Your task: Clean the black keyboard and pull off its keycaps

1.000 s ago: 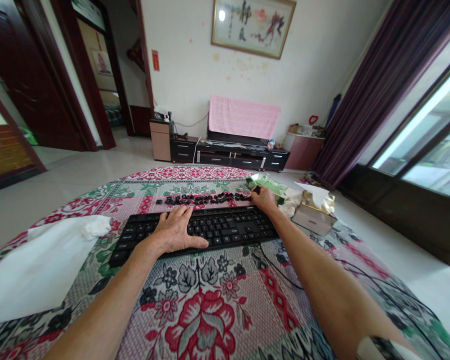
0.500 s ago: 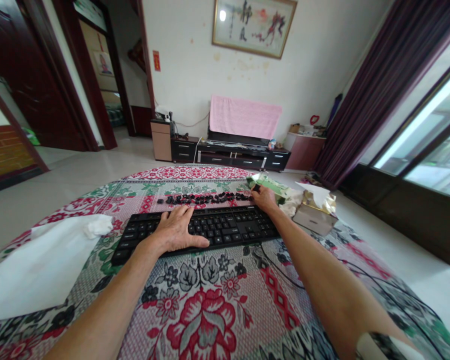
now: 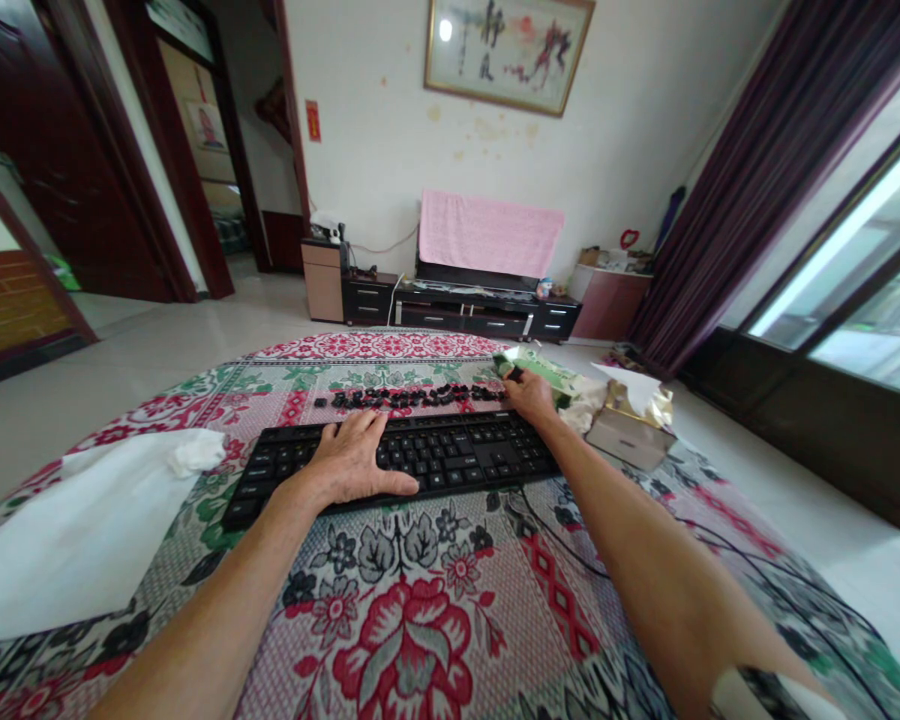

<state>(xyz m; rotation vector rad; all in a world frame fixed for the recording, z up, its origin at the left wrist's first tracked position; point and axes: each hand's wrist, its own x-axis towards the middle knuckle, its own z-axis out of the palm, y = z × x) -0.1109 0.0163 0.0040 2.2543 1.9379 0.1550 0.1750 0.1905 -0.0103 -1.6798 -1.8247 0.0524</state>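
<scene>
A black keyboard (image 3: 450, 455) lies on a flowered cloth (image 3: 412, 620). My left hand (image 3: 352, 460) rests flat on its middle keys, fingers spread and thumb along the front edge. Behind the keyboard runs a row of loose black keycaps (image 3: 412, 397). My right hand (image 3: 529, 393) is at the right end of that row, past the keyboard's far right corner, fingers pinched on a small black keycap (image 3: 515, 377).
A white paper sheet (image 3: 67, 530) with a crumpled tissue (image 3: 195, 455) lies at the left. A green packet (image 3: 544, 370), white tissues and a tan box (image 3: 630, 435) sit at the right. The keyboard's cable (image 3: 562, 545) trails toward me.
</scene>
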